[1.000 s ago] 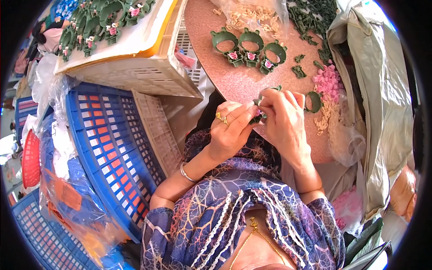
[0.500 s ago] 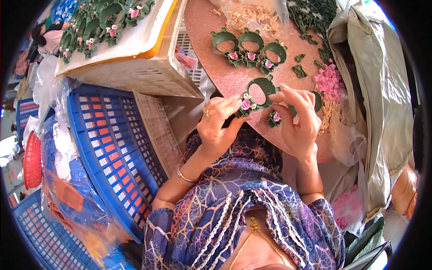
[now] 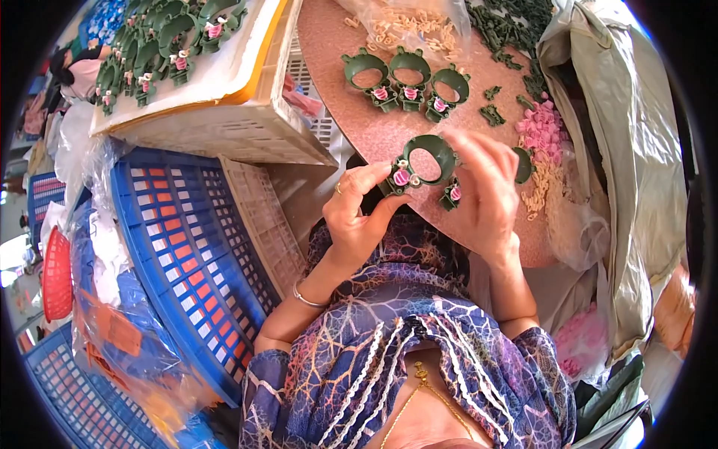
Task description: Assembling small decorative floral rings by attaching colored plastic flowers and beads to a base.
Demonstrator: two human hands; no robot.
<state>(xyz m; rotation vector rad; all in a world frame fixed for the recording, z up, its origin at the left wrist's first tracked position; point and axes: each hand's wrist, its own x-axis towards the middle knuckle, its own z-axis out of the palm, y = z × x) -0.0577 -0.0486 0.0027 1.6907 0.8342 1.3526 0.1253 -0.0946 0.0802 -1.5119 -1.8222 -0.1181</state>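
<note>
My left hand (image 3: 359, 209) pinches a dark green plastic ring-shaped toy part (image 3: 431, 159) by its lower body, where a pink striped piece (image 3: 401, 178) and small white bits sit. My right hand (image 3: 490, 191) is beside the ring's right edge, fingers stretched out and blurred by motion, thumb apart from them; whether a fingertip touches the ring I cannot tell. Below the ring, a second green part with a pink piece (image 3: 453, 194) lies on the table near my right thumb. Three similar finished-looking parts (image 3: 410, 71) lie in a row farther up the table.
The round pinkish table (image 3: 329, 67) carries heaps of cream pieces (image 3: 419, 34), dark green pieces (image 3: 508, 30) and pink pieces (image 3: 540, 127). At left, more green parts (image 3: 179, 37) fill a white tray above a blue basket (image 3: 187, 247). Grey-green sheeting (image 3: 591, 135) hangs at right.
My right hand has lifted slightly and opened out, away from the ring's edge. The ring part in my left hand has shifted a little left, with the view itself moving slightly.
</note>
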